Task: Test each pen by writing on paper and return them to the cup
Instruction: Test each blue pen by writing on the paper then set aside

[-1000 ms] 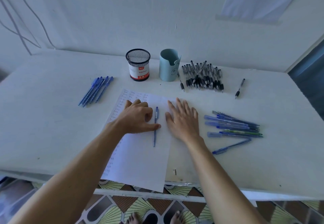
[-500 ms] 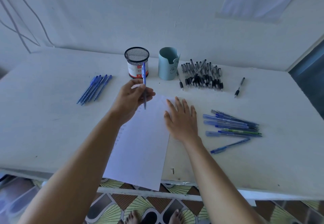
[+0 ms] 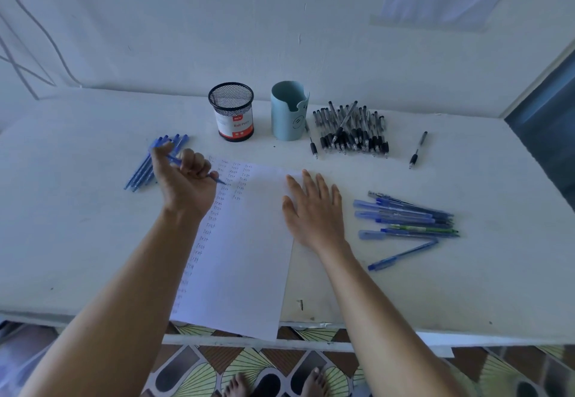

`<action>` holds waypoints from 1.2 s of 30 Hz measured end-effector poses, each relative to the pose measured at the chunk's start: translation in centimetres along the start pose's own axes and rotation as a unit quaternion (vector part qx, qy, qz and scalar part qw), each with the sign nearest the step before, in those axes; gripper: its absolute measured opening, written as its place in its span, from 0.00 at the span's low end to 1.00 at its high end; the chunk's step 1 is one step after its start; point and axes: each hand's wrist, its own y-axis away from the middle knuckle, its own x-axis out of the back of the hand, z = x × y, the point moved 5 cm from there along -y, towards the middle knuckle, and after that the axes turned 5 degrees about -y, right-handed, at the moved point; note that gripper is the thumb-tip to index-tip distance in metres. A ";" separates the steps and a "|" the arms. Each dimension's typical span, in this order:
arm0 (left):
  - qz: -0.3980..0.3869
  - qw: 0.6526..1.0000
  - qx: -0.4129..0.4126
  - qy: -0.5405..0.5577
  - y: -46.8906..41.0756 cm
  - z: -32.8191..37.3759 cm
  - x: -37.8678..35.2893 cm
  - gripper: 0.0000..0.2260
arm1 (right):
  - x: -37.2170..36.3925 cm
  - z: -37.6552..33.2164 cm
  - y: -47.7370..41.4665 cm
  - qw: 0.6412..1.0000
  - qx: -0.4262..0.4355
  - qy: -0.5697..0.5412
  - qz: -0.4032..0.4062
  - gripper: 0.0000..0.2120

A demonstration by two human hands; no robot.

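Observation:
My left hand [image 3: 183,179] is closed around a blue pen [image 3: 217,178], whose tip points right and down over the top left of the paper [image 3: 245,256]. The sheet carries columns of small written words. My right hand [image 3: 314,210] lies flat with fingers spread on the paper's right edge. A black mesh cup [image 3: 231,112] with a red and white label stands behind the paper, and a pale blue cup [image 3: 287,110] stands right of it.
Several blue pens [image 3: 140,172] lie left of my left hand. A pile of black pens [image 3: 351,130] and one stray black pen [image 3: 417,150] lie at the back right. More blue pens [image 3: 404,219] lie right of my right hand. The table's front edge [image 3: 373,334] is near.
My left hand picked the blue pen off the paper, lifted it upright toward the mesh cup, then swung it left and down into a slanted grip. My right hand stayed flat.

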 end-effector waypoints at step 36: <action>-0.012 0.786 -0.167 -0.596 -1.3 -1.3 0.8 0.13 | 0.2 -0.1 -0.2 1.000 -0.008 -0.002 0.027 0.26</action>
